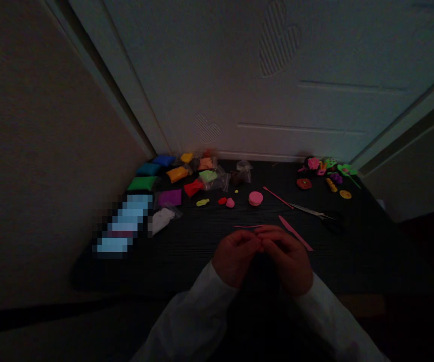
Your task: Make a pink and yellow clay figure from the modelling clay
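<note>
counter (186, 266) shows dark in my feed, and i have the left hand (236, 257) and right hand (290, 261) over its near part, fingertips meeting. both thumbs and fingers are curled inward; the light is too dim for me to tell whether either hand is clamped on anything.

a thin pink strand (245, 226) lies just beyond the fingertips, its right end running behind the right hand's fingers. beside that hand i see a pink knife-shaped tool (295, 233) lying aslant, and farther out the scissors (313, 211), their tips by the lower end of a slim pink rod (278, 197).

past the strand sits a round pink piece (255, 196) with a paler layer beneath it. left of that i find a pink lump (230, 202) just beside a red lump (222, 201), then a yellow-green piece (202, 202). a purple packet (170, 197) and white packet (161, 220) lie farther left.
</note>
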Tool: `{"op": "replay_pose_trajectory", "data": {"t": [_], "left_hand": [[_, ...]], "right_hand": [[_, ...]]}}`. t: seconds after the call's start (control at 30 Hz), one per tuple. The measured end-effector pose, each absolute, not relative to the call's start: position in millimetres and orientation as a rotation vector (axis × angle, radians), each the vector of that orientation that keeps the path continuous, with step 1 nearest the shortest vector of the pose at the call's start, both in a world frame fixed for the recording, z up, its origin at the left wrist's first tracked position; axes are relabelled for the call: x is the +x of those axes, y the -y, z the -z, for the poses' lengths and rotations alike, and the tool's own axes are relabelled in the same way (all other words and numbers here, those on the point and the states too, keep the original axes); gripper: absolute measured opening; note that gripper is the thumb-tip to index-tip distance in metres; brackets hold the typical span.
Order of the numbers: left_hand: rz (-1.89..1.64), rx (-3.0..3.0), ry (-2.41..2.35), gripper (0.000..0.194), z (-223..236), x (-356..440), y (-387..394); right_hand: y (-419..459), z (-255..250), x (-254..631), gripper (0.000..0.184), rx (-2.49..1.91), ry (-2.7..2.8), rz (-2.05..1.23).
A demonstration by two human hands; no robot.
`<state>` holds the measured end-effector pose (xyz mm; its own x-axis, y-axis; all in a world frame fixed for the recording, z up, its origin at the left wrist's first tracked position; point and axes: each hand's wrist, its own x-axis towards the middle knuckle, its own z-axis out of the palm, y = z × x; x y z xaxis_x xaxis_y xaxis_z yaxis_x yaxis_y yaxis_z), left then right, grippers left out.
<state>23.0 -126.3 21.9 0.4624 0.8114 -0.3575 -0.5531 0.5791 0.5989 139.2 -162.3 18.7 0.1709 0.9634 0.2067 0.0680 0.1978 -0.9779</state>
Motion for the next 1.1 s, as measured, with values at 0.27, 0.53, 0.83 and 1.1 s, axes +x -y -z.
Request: {"op": "replay_pose_trajectory", "data": {"t": [0.27, 0.53, 0.83, 1.1], "left_hand": [[-0.952, 0.553, -0.604, 0.039, -22.2, 16.6, 121.5], [-0.905, 0.594, -0.621, 0.044, -11.8, 19.3, 120.0], [-0.992, 0.630, -0.735, 0.020, -1.5, 11.0, 103.4], [-1.234, 0.542, -0.828, 0.021, -5.1, -29.2, 72.8]], "right_hand": [[173.9, -22.4, 127.7, 0.033, -1.208, 1.365, -0.851], [172.0, -17.9, 120.9, 0.013, -1.253, 1.156, -0.863], [158.3, -19.4, 150.6, 0.009, -1.371, 1.090, -0.743], [153.3, -24.0, 195.7, 0.012, -1.473, 1.167, -0.596]]}}
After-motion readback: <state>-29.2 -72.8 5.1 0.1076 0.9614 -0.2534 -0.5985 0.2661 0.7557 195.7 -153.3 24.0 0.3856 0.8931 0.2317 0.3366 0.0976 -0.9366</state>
